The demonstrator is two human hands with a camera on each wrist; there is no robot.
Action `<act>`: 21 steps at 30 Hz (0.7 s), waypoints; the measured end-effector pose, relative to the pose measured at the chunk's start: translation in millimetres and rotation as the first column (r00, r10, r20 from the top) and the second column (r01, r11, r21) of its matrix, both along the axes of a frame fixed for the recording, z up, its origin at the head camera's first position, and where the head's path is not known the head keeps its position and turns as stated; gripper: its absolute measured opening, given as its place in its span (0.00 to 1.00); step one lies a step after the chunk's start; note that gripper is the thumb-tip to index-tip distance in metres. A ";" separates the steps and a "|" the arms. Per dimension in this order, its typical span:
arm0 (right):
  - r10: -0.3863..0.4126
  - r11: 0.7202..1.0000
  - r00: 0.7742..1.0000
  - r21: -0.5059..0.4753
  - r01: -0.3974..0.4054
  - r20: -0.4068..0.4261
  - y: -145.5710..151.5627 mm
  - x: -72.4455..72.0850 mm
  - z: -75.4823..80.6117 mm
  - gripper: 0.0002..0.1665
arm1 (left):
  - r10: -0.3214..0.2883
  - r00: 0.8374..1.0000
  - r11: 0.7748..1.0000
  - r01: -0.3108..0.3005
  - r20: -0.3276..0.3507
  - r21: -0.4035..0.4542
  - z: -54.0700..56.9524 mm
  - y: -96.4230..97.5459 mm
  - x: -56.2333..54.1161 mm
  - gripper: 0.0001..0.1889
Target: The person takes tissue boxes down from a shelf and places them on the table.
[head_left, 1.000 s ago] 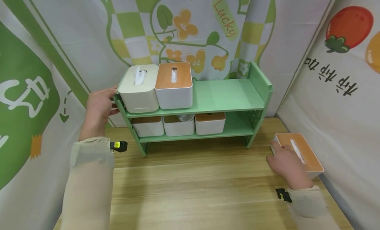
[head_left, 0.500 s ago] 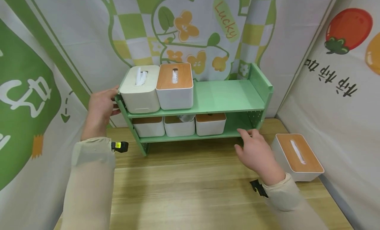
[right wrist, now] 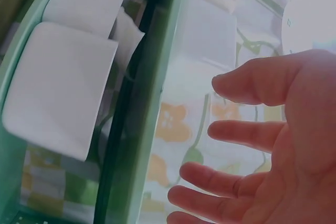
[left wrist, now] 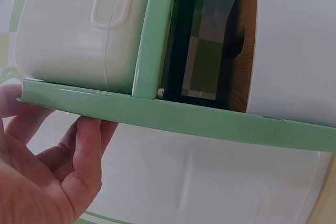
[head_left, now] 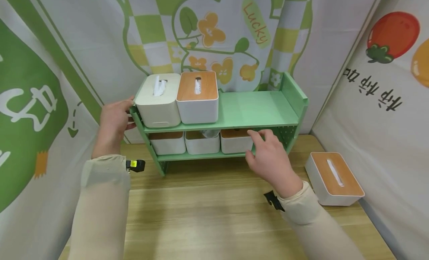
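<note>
My left hand [head_left: 114, 116] holds the upper left side panel of the green two-tier shelf [head_left: 261, 107], with bent fingers [left wrist: 86, 150] against its outer face. On the top tier stand a cream tissue box [head_left: 157, 111] and a white tissue box with a wood-look lid [head_left: 197, 111], side by side. My right hand [head_left: 271, 161] is before the lower tier, fingers spread and holding nothing; in the head view it overlaps the rightmost lower tissue box [head_left: 234, 143]. In the right wrist view a white box [right wrist: 58, 87] sits left of the fingers.
Two more white boxes, a left one [head_left: 167, 145] and a middle one [head_left: 202, 144], share the lower tier. A larger wood-lidded tissue box [head_left: 335, 178] rests at the right of the wooden table [head_left: 201, 215]. Printed cloth [head_left: 368, 103] hangs on three sides.
My right hand has left the tissue box at the right and moved left and up to the front of the shelf. The box stays on the table. My left hand keeps its place.
</note>
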State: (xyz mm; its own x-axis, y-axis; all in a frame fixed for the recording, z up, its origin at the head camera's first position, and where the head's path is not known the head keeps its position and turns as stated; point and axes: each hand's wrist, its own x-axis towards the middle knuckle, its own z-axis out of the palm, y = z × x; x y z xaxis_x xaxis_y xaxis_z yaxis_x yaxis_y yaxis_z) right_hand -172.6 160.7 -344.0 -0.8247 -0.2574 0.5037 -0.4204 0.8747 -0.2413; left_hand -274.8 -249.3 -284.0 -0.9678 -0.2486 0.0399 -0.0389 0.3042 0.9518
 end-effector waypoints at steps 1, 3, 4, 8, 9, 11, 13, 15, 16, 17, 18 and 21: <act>0.002 1.000 1.000 0.000 -0.002 -0.001 -2.9 -0.9 1.6 0.32 | 0.000 1.000 1.000 0.000 0.002 0.003 0.0 0.1 -0.1 0.22; 0.006 1.000 1.000 0.007 -0.006 -0.008 -8.1 -3.0 3.9 0.32 | 0.002 1.000 1.000 -0.002 0.002 0.004 -0.3 0.4 0.0 0.22; 0.010 1.000 1.000 0.009 -0.010 -0.012 -10.5 -4.0 5.2 0.32 | 0.001 1.000 1.000 -0.001 0.000 0.005 -0.4 0.5 0.2 0.22; 0.034 0.999 0.999 0.017 -0.034 -0.038 -19.0 -7.7 10.3 0.32 | -0.002 1.000 1.000 0.002 -0.015 -0.005 -0.4 0.8 1.4 0.21; 0.043 0.999 0.998 0.018 -0.042 -0.046 -20.9 -8.6 11.7 0.31 | -0.003 1.000 1.000 0.003 -0.018 -0.008 -0.2 0.9 1.6 0.21; 0.056 0.998 0.996 0.018 -0.055 -0.063 -24.7 -9.7 14.8 0.31 | -0.004 1.000 1.000 0.004 -0.023 -0.013 0.1 0.8 1.8 0.21; 0.073 0.997 0.994 0.015 -0.072 -0.085 -28.2 -10.6 17.7 0.30 | -0.004 1.000 1.000 0.004 -0.024 -0.015 0.0 0.5 1.4 0.22; 0.090 0.996 0.990 0.009 -0.090 -0.110 -31.8 -11.9 20.0 0.30 | -0.003 1.000 1.000 0.003 -0.026 -0.016 -0.4 -0.1 0.8 0.22; 0.096 0.995 0.988 0.007 -0.096 -0.121 -33.7 -12.3 21.0 0.30 | -0.003 1.000 1.000 0.003 -0.027 -0.016 -0.5 -0.4 0.6 0.22; 0.102 0.995 0.986 0.003 -0.102 -0.130 -35.6 -12.7 22.0 0.29 | -0.002 1.000 1.000 0.002 -0.026 -0.016 -0.6 -0.5 0.7 0.22; 0.106 0.994 0.985 0.000 -0.107 -0.136 -37.6 -13.0 23.0 0.29 | -0.002 1.000 1.000 0.001 -0.025 -0.016 -0.7 -0.6 0.7 0.22; 0.107 0.994 0.983 0.004 -0.108 -0.152 -44.6 -14.3 25.8 0.29 | -0.002 1.000 1.000 0.001 -0.021 -0.017 -0.9 -0.7 0.9 0.23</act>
State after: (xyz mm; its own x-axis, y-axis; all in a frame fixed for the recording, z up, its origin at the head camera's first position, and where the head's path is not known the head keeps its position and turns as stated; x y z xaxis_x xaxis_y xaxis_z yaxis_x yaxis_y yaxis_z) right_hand -187.0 116.1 -318.2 -0.7061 -0.3382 0.6221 -0.5442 0.8213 -0.1711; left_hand -273.9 -250.0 -284.9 -0.9670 -0.2464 0.0647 -0.0182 0.3201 0.9472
